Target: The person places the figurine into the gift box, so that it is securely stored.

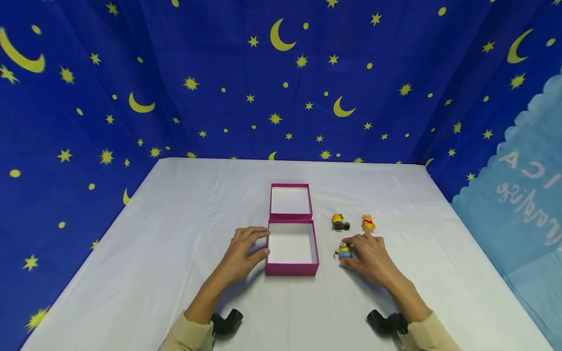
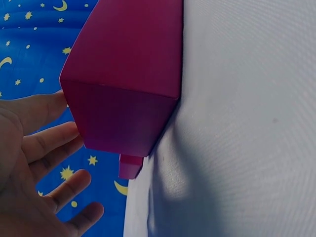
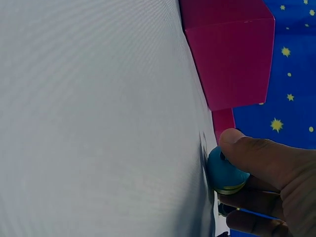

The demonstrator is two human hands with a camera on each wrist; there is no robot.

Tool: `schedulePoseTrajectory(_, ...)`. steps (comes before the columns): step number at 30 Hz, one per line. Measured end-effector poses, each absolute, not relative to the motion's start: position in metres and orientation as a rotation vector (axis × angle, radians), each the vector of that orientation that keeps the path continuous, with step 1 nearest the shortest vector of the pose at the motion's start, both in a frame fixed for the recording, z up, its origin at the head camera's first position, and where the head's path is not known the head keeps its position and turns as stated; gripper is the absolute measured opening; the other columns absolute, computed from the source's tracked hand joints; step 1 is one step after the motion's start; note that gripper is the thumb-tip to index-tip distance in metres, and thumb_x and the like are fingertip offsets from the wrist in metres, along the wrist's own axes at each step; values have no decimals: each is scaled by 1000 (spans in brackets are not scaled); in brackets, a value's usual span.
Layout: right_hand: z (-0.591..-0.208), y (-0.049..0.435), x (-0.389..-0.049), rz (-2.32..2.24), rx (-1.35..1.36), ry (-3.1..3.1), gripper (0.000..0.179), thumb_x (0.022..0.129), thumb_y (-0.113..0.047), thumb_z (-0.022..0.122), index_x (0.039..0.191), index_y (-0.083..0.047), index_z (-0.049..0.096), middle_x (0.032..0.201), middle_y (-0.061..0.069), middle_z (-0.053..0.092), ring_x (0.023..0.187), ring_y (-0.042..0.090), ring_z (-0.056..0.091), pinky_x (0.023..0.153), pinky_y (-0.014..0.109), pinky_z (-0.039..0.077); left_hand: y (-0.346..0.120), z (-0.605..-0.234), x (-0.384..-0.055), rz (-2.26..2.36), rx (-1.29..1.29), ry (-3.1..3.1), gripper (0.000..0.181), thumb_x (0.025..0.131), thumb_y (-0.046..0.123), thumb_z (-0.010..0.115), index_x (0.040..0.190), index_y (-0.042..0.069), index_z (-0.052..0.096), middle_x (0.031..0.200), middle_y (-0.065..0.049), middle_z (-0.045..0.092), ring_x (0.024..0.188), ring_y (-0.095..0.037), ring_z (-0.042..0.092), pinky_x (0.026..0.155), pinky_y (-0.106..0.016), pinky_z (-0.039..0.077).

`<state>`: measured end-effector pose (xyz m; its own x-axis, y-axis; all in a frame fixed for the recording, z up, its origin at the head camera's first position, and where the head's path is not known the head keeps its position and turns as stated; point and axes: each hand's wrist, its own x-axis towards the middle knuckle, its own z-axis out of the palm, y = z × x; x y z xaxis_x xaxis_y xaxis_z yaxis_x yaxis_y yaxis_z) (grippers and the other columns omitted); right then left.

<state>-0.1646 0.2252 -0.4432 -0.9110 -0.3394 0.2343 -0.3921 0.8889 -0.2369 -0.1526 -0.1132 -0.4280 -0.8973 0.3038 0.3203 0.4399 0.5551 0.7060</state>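
A magenta box [image 1: 291, 269] with a white inside stands in the middle of the table, its top uncovered. At its left wall is my left hand [image 1: 243, 253], thumb and fingertips against the rim and the fingers loosely extended. My right hand [image 1: 369, 256] pinches a yellow-and-blue minion figurine [image 1: 344, 251] between thumb and fingers, right of the box. In the right wrist view the figurine's blue lower body [image 3: 224, 170] shows beside the thumb, low over the cloth; the fingers hide part of it.
The magenta lid [image 1: 291, 216] lies hollow side up, just behind the box. To the right are another minion figurine [image 1: 338, 222] in yellow and black, lying down, and a Winnie-the-Pooh figurine [image 1: 368, 223]. A white cloth [image 1: 175, 219] covers the table; a blue starry curtain [image 1: 219, 63] hangs behind.
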Motion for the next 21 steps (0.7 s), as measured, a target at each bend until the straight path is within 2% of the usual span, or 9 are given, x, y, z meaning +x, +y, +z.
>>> schedulePoseTrajectory(14, -442, 227, -164, 497, 547, -2897, 48, 72, -32, 79, 112, -9, 66, 103, 2, 68, 94, 19, 57, 85, 43, 32, -111, -428, -153, -1262, -639, -2626, 38, 86, 17, 67, 122, 6, 61, 129, -4, 58, 121, -27, 43, 97, -49, 35)
schedulePoseTrajectory(21, -436, 224, -165, 679, 548, -2856, 48, 72, -26, 80, 113, -8, 65, 106, 5, 69, 103, 26, 61, 86, 42, 30, -110, -427, -153, -1257, -641, -2621, 39, 86, 18, 67, 122, 6, 62, 130, -3, 58, 120, -26, 43, 97, -49, 36)
